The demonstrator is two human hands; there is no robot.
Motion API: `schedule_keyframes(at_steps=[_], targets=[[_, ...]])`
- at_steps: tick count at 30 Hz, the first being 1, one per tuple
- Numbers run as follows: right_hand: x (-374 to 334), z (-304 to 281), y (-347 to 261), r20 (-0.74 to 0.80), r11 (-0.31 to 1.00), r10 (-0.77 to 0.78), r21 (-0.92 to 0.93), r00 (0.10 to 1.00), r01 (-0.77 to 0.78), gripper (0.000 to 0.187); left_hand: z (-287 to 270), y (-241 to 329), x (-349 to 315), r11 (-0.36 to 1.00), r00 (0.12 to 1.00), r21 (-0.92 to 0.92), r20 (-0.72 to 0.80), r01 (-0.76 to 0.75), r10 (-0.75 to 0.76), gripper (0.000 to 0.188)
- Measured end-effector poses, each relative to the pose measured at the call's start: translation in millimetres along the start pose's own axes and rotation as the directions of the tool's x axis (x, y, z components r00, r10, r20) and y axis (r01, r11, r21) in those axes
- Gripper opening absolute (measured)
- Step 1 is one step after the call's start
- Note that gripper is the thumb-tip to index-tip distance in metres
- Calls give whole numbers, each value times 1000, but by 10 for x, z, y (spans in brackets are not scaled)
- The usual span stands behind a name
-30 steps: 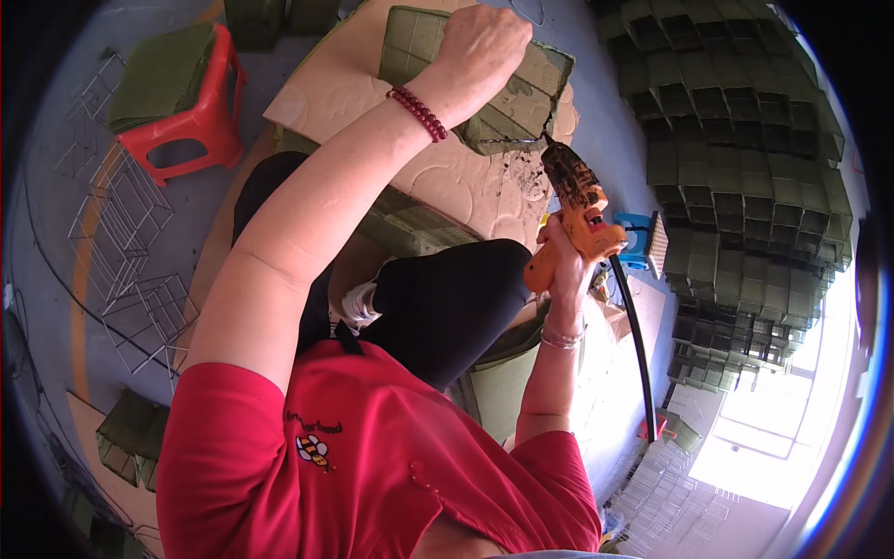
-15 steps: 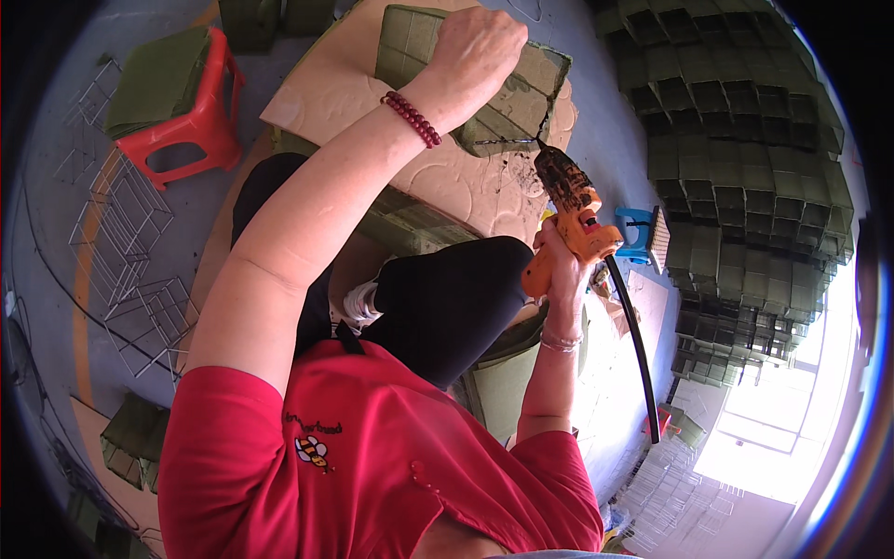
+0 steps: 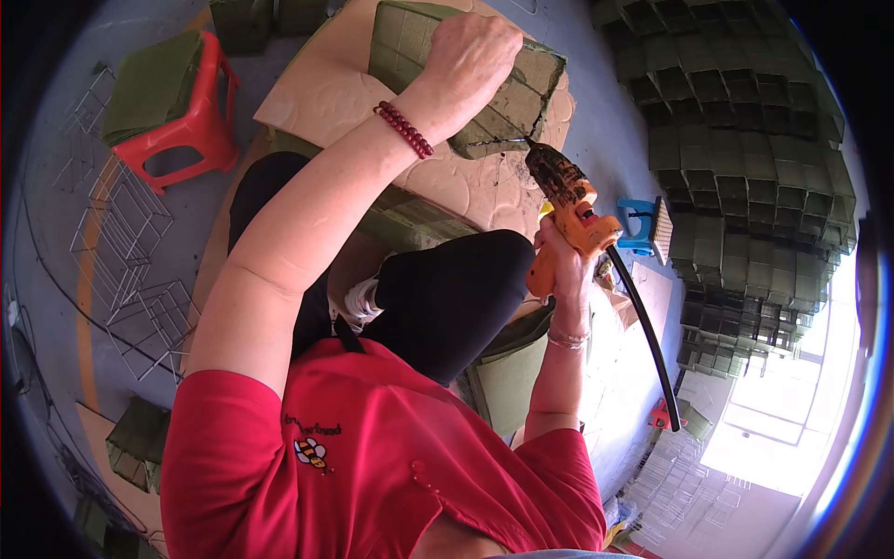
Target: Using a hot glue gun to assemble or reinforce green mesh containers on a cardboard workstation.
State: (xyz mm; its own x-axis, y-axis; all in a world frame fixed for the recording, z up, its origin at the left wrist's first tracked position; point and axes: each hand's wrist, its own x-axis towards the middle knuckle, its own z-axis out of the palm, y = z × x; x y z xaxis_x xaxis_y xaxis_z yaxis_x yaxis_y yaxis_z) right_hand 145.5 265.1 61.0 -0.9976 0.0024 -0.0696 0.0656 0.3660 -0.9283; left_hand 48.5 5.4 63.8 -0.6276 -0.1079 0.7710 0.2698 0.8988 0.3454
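My left hand presses down on a dark green felt-covered box that lies on a beige cardboard sheet. A red bead bracelet circles that wrist. My right hand grips an orange glue gun with a black cord. The gun's nozzle touches the near right edge of the green box. My knee in black trousers is bent below the box.
A red plastic stool with green felt on top stands at the left. Wire frames lie on the floor beside it. Stacks of finished green boxes fill the right side. A small blue stool sits near the gun.
The glue gun's nozzle has shifted slightly up along the box edge. My left hand stays pressed on the box.
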Motion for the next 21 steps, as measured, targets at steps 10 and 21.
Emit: schedule_keyframes(at_steps=[10, 21], targets=[[-20, 23, 5, -24, 1000, 15, -5, 1000, -15, 9, 12, -13, -34, 1000, 1000, 14, 25, 5, -5, 18], [-3, -13, 149, 32, 997, 3, 72, 999, -5, 12, 31, -63, -21, 999, 1000, 34, 21, 0, -1, 14]])
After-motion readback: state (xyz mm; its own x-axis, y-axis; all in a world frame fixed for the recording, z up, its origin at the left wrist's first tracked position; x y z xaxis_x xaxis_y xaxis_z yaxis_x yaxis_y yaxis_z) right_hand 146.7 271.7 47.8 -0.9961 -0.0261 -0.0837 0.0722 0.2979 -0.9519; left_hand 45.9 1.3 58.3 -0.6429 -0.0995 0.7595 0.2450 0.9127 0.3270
